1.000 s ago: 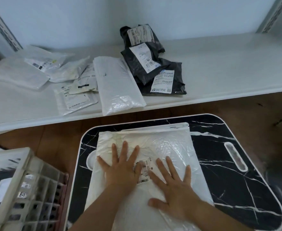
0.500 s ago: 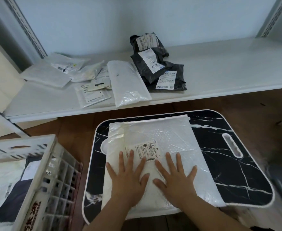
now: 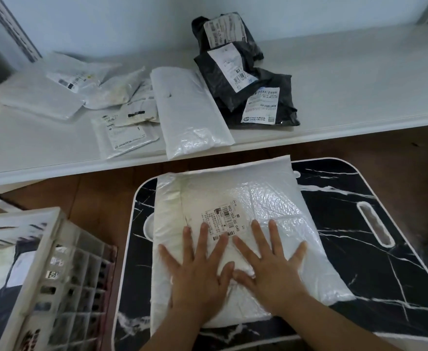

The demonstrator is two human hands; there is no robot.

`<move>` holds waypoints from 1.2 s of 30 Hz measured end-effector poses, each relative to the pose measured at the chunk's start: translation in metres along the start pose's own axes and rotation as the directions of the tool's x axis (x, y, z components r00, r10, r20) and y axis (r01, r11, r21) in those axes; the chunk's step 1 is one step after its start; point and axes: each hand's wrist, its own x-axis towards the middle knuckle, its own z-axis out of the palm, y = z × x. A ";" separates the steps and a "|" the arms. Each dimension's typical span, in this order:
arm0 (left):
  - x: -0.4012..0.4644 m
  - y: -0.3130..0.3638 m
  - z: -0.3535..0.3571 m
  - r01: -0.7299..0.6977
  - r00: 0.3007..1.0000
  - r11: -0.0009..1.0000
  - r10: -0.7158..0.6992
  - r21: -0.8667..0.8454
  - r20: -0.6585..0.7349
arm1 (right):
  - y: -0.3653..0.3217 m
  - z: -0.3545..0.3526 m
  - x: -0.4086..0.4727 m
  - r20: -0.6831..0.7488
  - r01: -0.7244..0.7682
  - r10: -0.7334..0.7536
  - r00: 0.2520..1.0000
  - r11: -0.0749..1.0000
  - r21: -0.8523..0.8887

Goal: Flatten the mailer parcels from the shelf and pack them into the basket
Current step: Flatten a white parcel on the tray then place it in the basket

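The flattening step is judged to be in hand: a large white bubble mailer (image 3: pixel 233 224) is laid on the black marbled tray table (image 3: pixel 359 249), its printed label (image 3: pixel 223 220) turned upward, and it is pressed down by both hands side by side on its near half. The left hand (image 3: pixel 197 272) is spread flat with the fingers straight and fanned wide, nothing being gripped; the right hand (image 3: pixel 271 269) is laid the same way, fingers splayed and straight, the two thumbs nearly met over a small raised fold of the plastic. The far half of the mailer is seen to be somewhat puffed and wrinkled, so more pressing toward that end is probably called for before the parcel is lifted. The basket (image 3: pixel 43 274), a pale slatted crate, is set on the floor just beside the table to the left, and some packed parcels are glimpsed inside it. Once the air is pushed out, the mailer would need to be taken by its edges and carried leftward into that crate, kept flat so that it stacks on what is already there. On the white shelf (image 3: pixel 359 84) beyond, other parcels are left waiting: a long white mailer (image 3: pixel 190 110), a heap of black mailers (image 3: pixel 248 79), and several small clear pouches (image 3: pixel 94 92).
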 end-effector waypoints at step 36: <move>0.057 -0.021 -0.004 0.030 0.995 1.000 -0.030 0.009 0.095 | 0.039 -0.023 0.032 0.075 0.258 -0.253 0.965 0.964 -0.071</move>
